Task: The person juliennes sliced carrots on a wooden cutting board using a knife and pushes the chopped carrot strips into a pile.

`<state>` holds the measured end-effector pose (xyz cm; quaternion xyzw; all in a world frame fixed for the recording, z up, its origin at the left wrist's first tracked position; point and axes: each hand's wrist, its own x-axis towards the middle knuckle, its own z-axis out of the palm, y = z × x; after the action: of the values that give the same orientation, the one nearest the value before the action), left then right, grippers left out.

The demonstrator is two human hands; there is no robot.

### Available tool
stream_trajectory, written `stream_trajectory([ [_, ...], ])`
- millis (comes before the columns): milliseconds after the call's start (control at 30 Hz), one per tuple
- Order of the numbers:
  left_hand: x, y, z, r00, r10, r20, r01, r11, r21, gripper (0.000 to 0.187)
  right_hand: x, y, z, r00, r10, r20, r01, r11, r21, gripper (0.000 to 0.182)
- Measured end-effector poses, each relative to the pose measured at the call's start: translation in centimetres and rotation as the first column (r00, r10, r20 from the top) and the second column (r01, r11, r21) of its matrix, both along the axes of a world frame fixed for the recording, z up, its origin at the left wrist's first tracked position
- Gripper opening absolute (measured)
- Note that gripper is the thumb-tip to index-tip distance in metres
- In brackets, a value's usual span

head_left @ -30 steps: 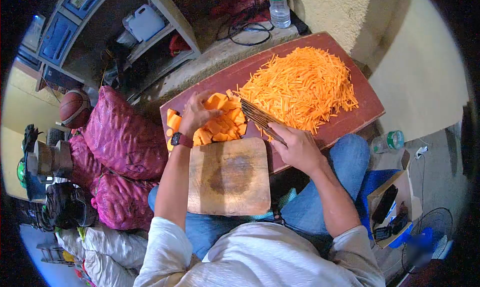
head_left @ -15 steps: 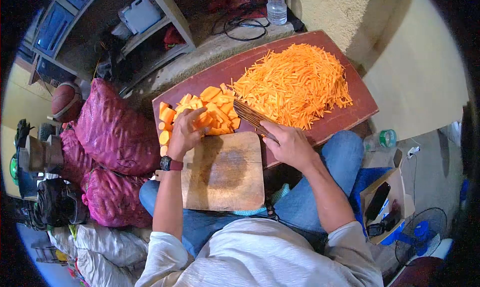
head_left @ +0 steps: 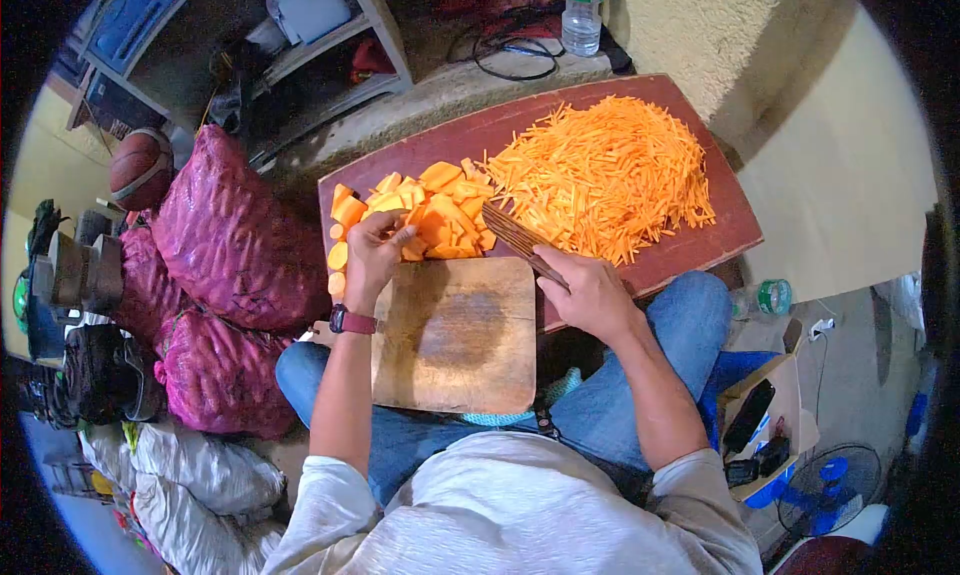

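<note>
My right hand (head_left: 590, 293) grips a knife (head_left: 522, 240) with a dark, brown-streaked broad blade, slanted up and left above the board's far right corner. My left hand (head_left: 372, 258) is over the near left side of a pile of thick carrot slices (head_left: 440, 210), its fingers and thumb pinched on a carrot slice (head_left: 414, 216). A worn wooden chopping board (head_left: 455, 340) with a dark stain lies across my lap, below both hands. To the right of the slices rises a big heap of carrot sticks (head_left: 605, 180).
A dark red tabletop (head_left: 735, 230) carries the carrots. Pink mesh sacks (head_left: 235, 245) full of carrots and a basketball (head_left: 140, 170) are at left. A water bottle (head_left: 582, 15) stands behind the table. At right are a cardboard box (head_left: 790, 410) and a fan (head_left: 828, 490).
My left hand has lowered slightly, and its spread fingers have closed on a slice at the pile. The knife stays in my right hand. The whole view has shifted slightly.
</note>
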<state>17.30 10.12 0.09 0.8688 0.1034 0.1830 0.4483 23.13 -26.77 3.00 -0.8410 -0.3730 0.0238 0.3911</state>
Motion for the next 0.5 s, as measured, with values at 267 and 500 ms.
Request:
stream_trajectory([
  [267, -0.4, 0.4, -0.7, 0.983, 0.162, 0.085, -0.143, 0.970, -0.196, 0.033, -0.4, 0.4, 0.5, 0.999, 0.035, -0.027, -0.035, 0.999, -0.014, 0.048],
  [500, -0.8, -1.2, 1.5, 0.977, 0.076, 0.198, -0.137, 0.939, 0.314, 0.026, -0.6, 0.5, 0.2, 0.999, 0.043, -0.020, -0.043, 0.999, -0.002, 0.044],
])
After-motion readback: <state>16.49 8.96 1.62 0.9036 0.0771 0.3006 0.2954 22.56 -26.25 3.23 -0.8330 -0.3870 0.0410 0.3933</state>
